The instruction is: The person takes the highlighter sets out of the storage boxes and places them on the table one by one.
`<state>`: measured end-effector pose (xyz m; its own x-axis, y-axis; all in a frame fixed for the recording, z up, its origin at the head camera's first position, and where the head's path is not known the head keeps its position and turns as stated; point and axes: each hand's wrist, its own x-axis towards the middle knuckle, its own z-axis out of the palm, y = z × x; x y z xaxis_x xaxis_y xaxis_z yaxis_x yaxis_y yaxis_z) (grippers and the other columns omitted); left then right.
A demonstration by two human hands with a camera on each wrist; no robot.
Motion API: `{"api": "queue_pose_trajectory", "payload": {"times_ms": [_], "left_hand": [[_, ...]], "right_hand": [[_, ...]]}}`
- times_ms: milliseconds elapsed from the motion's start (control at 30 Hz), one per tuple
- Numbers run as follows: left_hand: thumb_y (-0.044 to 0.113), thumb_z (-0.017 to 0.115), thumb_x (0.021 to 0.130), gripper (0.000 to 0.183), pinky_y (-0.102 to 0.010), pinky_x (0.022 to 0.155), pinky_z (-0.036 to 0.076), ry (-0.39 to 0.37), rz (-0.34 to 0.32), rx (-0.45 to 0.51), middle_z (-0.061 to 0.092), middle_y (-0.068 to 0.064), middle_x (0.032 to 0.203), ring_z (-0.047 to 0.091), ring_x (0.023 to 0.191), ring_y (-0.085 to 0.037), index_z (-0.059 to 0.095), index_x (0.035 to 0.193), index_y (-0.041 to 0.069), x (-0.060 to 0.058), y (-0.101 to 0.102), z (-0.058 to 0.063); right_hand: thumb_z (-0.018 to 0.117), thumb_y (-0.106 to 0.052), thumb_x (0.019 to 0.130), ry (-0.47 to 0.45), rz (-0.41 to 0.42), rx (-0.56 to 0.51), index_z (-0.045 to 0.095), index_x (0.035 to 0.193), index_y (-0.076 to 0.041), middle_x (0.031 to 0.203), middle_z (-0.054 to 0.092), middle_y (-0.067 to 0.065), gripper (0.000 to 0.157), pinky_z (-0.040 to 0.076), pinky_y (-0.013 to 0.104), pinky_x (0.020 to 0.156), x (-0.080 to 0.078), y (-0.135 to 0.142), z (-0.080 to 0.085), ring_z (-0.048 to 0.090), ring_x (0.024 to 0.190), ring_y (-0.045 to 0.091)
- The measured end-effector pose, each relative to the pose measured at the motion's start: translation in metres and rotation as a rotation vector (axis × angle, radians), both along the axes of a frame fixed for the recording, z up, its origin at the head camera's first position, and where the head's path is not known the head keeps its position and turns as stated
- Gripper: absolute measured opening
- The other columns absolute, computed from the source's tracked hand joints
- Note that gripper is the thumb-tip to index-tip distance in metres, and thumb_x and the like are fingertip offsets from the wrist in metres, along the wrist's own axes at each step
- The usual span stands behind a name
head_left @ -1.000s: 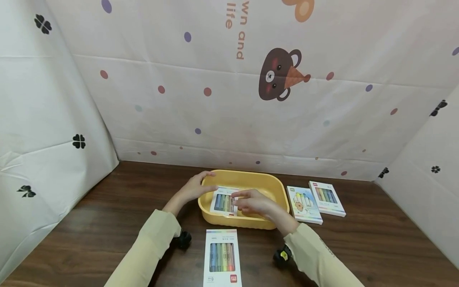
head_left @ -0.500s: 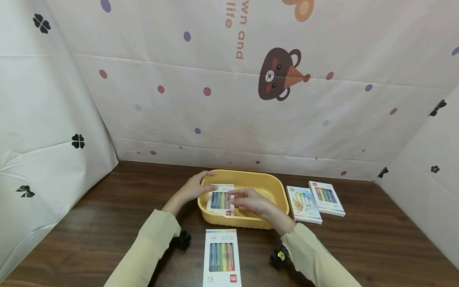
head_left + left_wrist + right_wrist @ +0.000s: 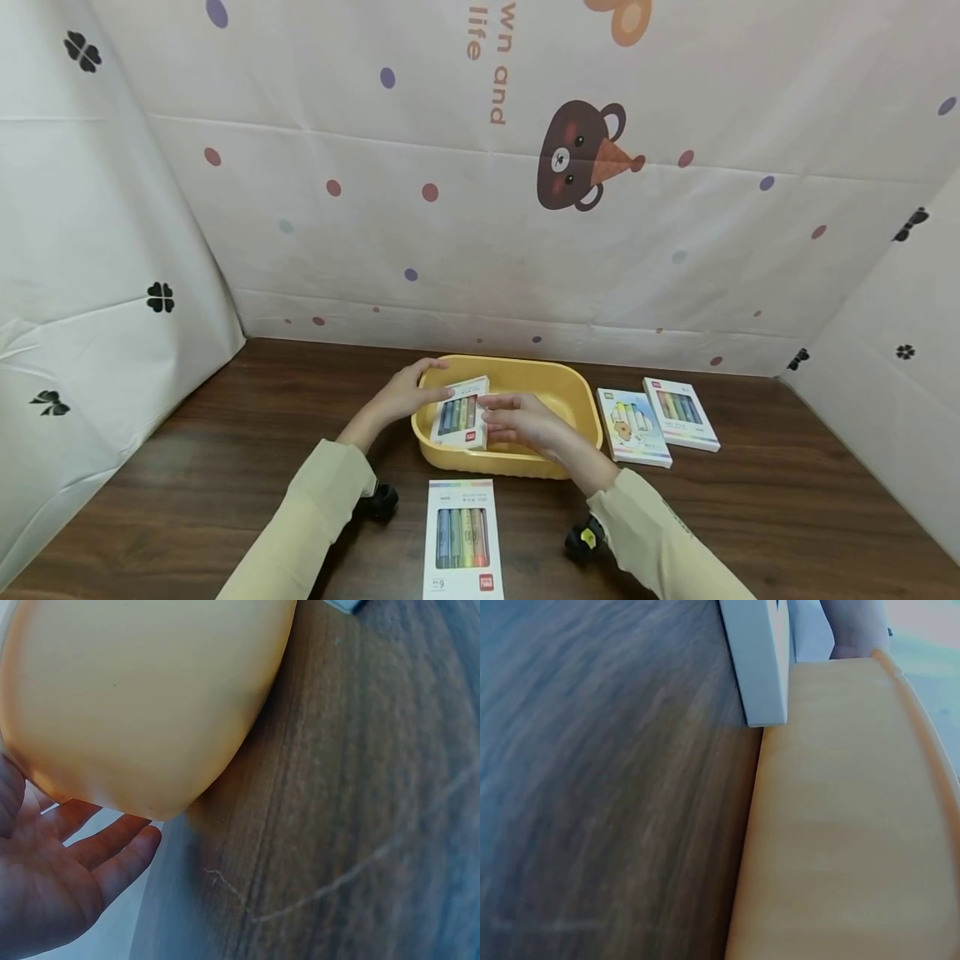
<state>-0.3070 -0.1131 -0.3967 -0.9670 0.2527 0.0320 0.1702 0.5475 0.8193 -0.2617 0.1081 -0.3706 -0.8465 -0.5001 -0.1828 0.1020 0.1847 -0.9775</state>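
A white crayon box (image 3: 459,412) with a clear window leans tilted in the left part of a yellow plastic basin (image 3: 551,383). My left hand (image 3: 401,393) holds the basin's left end, thumb over the rim close to the box and fingers outside. In the left wrist view, the left hand's fingers (image 3: 120,851) lie behind the basin's outer wall (image 3: 142,697). My right hand (image 3: 528,421) reaches over the front rim and pinches the box's right edge; its fingertips are partly hidden. The right wrist view shows only the basin's outer wall (image 3: 840,810), not the right hand's fingers.
Another crayon box (image 3: 463,537) lies flat in front of the basin, its end (image 3: 757,667) in the right wrist view. To the right lie a box with a cartoon picture (image 3: 634,427) and a windowed crayon box (image 3: 681,414). A printed white cloth (image 3: 450,233) stands behind the table.
The crayon box in the basin has shifted left and turned, its far right corner now higher. My right hand moved slightly left with it. The left hand stayed at the basin's end.
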Motion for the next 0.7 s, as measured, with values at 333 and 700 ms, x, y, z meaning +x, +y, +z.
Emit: {"api": "queue_pose_trajectory", "payload": {"times_ms": [333,700], "left_hand": [[0.035,0.067,0.082,0.051,-0.055,0.099,0.030,-0.007,0.005,0.002,0.040,-0.013,0.139,0.033,0.128,-0.036,0.050,0.127,0.016,0.0011,0.0005,0.0017],[0.035,0.067,0.081,0.052,-0.056,0.098,0.030,-0.008,0.011,-0.004,0.041,-0.014,0.138,0.033,0.128,-0.036,0.050,0.126,0.015,0.0012,-0.0002,0.0013]], "right_hand": [[0.056,-0.002,0.087,-0.016,0.016,0.024,0.044,0.130,0.007,0.121,0.053,0.024,0.046,0.050,0.033,0.080,0.0005,-0.0069,0.0015,0.061,0.084,0.015],[0.065,0.004,0.078,0.003,-0.056,-0.004,0.047,0.129,0.003,0.131,0.044,0.025,0.055,0.051,0.031,0.078,0.0009,-0.0036,-0.0016,0.062,0.083,0.016]]}}
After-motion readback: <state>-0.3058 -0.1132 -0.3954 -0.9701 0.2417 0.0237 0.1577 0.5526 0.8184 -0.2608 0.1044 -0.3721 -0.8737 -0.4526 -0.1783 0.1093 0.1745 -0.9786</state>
